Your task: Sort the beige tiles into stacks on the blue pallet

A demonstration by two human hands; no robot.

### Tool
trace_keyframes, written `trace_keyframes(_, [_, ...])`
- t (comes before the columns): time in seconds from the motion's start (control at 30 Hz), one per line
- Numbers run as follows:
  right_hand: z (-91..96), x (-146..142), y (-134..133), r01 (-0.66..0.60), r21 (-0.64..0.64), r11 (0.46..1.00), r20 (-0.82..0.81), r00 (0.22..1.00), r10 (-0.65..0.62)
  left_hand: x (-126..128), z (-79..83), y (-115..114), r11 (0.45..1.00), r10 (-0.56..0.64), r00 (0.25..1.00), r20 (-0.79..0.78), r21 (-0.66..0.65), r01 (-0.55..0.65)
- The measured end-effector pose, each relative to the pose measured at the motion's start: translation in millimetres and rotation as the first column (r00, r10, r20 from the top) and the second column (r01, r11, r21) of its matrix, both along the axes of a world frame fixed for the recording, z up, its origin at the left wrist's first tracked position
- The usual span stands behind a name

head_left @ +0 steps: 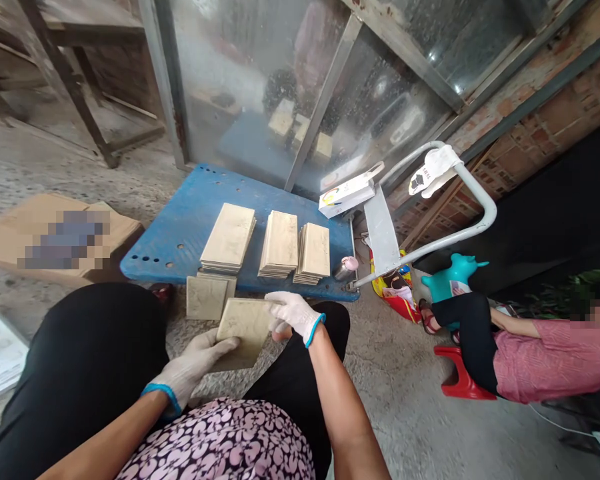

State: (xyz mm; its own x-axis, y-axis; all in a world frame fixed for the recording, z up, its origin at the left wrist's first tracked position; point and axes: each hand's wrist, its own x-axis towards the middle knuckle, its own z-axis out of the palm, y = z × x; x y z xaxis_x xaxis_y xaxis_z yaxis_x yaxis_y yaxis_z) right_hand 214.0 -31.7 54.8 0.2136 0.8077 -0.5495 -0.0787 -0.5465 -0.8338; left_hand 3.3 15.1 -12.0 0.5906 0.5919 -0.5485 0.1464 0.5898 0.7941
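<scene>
Both my hands wear white work gloves and hold one beige tile [243, 330] between my knees. My left hand [193, 367] grips its near left edge, thumb on top. My right hand [293, 313] pinches its far right corner. Another beige tile [207, 297] leans just beyond it against the edge of a blue cart deck [180, 220]. On the deck lie three stacks of the same tiles: a left stack [229, 238], a middle stack [280, 243] and a right stack [314, 252].
A white box [345, 195] sits at the deck's far right by the grey cart handle [473, 200]. A small pink-capped bottle [346, 267] lies beside the stacks. A cardboard box [60, 237] is on the left. Another person [520, 357] sits on a red stool [460, 383] at the right.
</scene>
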Motion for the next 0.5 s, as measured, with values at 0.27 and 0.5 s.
trace_keyframes(0.27, [-45.3, -68.6, -6.7, 0.409, 0.105, 0.906, -0.009, 0.912, -0.410, 1.9, -0.6, 5.4, 0.965, 0.201, 0.979, -0.037, -0.162, -0.205])
trace_keyframes(0.5, [-58.6, -100.5, -26.9, 0.124, -0.150, 0.981, 0.529, 0.848, -0.027, 4.2, 8.8, 6.2, 0.956, 0.257, 0.966, -0.025, -0.139, -0.258])
